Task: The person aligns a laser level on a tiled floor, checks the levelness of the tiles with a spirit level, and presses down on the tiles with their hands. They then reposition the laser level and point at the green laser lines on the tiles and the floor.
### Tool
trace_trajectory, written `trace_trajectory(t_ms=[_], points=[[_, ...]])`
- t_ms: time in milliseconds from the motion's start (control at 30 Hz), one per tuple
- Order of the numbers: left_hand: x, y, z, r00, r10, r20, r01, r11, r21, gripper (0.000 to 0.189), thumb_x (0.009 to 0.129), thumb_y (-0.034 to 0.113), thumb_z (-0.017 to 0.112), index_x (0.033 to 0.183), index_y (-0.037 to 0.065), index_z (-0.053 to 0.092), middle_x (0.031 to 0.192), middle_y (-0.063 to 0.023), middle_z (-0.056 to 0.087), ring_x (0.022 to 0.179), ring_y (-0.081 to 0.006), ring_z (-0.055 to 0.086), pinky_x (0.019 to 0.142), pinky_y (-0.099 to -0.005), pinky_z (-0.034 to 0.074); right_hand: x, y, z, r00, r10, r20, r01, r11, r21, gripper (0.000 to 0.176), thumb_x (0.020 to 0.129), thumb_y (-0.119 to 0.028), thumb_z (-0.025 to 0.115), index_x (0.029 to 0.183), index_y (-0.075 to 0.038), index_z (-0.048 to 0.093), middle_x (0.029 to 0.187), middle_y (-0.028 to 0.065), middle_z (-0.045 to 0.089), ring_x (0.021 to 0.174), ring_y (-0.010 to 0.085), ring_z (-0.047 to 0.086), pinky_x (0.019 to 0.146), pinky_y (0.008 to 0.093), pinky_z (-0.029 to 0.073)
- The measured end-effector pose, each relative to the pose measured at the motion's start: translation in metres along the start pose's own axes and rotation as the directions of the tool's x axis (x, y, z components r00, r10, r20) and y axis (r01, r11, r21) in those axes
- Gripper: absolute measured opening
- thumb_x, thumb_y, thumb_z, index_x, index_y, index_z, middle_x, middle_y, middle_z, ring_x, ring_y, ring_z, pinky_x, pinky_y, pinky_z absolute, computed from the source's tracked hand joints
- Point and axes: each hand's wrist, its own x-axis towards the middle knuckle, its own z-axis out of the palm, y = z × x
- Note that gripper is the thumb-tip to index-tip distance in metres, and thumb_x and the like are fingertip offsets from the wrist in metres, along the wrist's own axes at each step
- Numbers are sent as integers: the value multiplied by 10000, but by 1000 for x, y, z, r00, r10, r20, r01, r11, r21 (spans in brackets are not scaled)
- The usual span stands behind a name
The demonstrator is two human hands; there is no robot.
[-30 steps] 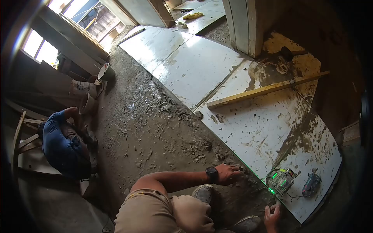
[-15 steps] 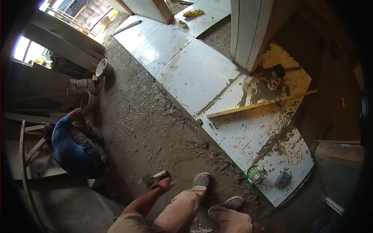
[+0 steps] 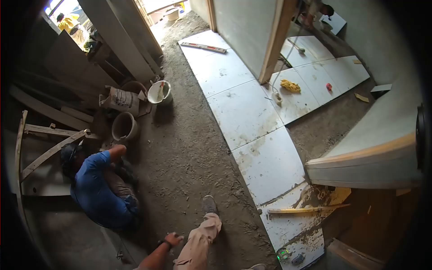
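Note:
My left hand (image 3: 173, 239), with a dark band on its wrist, hangs beside my left trouser leg (image 3: 198, 240) at the bottom. Its fingers are loosely bent and apart, and I see nothing held in them. My right hand is out of view. Under the leg, a muddy shoe (image 3: 209, 204) stands on the rough grey floor (image 3: 180, 171). To the right runs a row of large white tiles (image 3: 270, 164) smeared with mortar. A yellowish wooden strip (image 3: 306, 209) lies across them, near a green-lit laser level (image 3: 283, 254).
A co-worker in blue (image 3: 103, 191) crouches at left by a round tub (image 3: 125, 127), a sack (image 3: 123, 101) and a white bucket (image 3: 159, 93). Beyond are a spirit level (image 3: 204, 47), a yellow cloth (image 3: 290, 86) and a door frame (image 3: 279, 42). Another person (image 3: 310, 15) bends at upper right.
My view has swung up and left, showing more tiles and the far room. The wooden-handled tool beside my left hand is no longer visible. The legs have stepped.

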Motion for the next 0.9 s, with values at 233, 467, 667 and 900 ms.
trace_trajectory(t_ms=[233,467,667,900], points=[[20,159,-207,896,312,-317,-443,683,-580,559,905,389,704,1270,-24,613,1165,-173,702,1077,-239,678,947,-351,516,-120,-346,75,345,-919,-191,835,393,-385,328,917,-258,709,794,-13,529,725,93,536,688,211,555,668,390,460],[41,226,-328,908,374,-189,-419,819,-393,585,897,417,709,1279,-15,610,1189,-188,695,1108,-269,673,956,-363,514,-312,-667,65,-43,-976,-211,923,42,-383,208,894,-146,686,1003,-3,580,971,116,555,762,213,544,667,337,475],[161,317,-466,937,307,-167,-339,913,-225,606,864,438,707,1296,23,614,1215,-195,681,1134,-320,655,978,-409,502,-366,-936,88,-222,-974,-44,793,-154,-589,250,846,-91,715,1042,4,591,1002,148,559,752,269,567,711,372,492],[281,506,-672,829,497,-259,-522,853,-34,542,872,369,699,1256,-5,619,1155,-208,695,1066,-336,677,934,-411,524,-528,-1176,146,-472,-834,287,487,-518,-703,327,812,-80,741,1100,-4,603,1099,172,588,985,361,584,847,433,489]])
